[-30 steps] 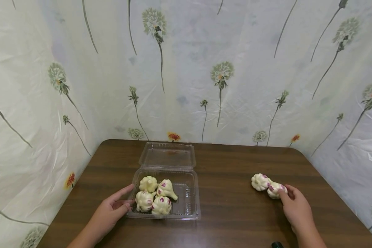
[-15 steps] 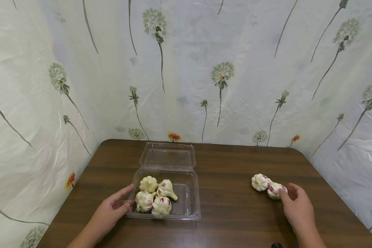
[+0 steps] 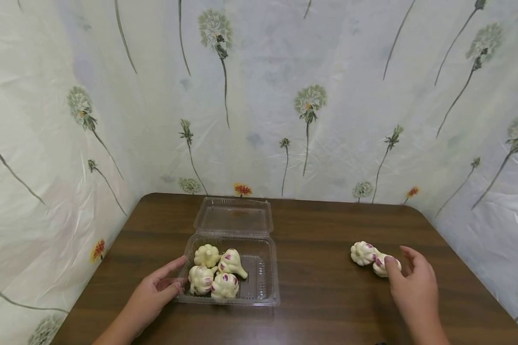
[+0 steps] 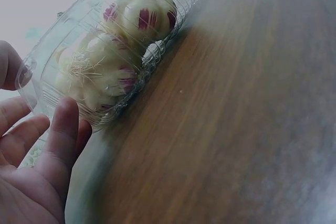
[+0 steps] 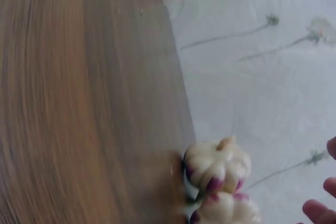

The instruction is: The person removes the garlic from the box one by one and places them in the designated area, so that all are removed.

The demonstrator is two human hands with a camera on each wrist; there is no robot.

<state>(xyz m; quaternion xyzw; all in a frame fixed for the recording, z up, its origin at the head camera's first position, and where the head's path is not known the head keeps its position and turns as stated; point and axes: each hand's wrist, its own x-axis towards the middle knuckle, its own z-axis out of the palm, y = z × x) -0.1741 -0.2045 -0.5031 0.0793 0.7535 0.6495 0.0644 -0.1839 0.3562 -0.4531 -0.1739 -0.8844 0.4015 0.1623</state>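
Note:
In the head view my left hand (image 3: 153, 293) rests at the left side of a clear plastic clamshell container (image 3: 269, 282), its fingers extended. The left wrist view shows the thumb (image 4: 64, 121) and fingertips right at the container's rim. Several garlic bulbs (image 3: 224, 286), whitish with purple streaks, lie together in the container's left part. At the right, two more bulbs lie end to end on the table: a farther garlic bulb (image 3: 362, 253) and a nearer one (image 3: 380, 266). My right hand (image 3: 417, 290) is beside the nearer bulb with fingers spread; its thumb overlaps that bulb in the head view.
The container's lid (image 3: 234, 218) lies folded back toward the far table edge. A dark brown wooden table (image 3: 315, 287) carries everything. Behind and beside it hangs a pale curtain (image 3: 259, 96) printed with dandelions. A small black object (image 3: 381, 343) shows at the bottom edge.
The fingers of my right hand have spread away from the nearer bulb, and the hand has shifted slightly. The left hand, container and bulbs stay where they were.

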